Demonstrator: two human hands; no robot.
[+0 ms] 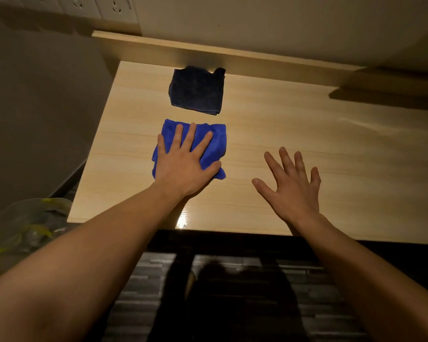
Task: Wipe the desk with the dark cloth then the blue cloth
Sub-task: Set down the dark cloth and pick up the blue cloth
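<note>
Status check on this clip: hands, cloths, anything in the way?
Left hand flat on blue cloth. Right hand open, empty, over desk. Dark cloth lies apart, near back edge. Nothing obstructing.

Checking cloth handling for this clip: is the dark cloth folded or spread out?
Folded. The dark cloth lies as a compact square near the desk's back edge, with layered edges showing at its near corner.

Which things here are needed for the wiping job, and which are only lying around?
For the job:
- blue cloth, under the left hand, flat on it
- dark cloth, untouched, farther back
- desk
- right hand, open, holding nothing

Just there:
- plastic bag left of the desk
- wall sockets
</note>
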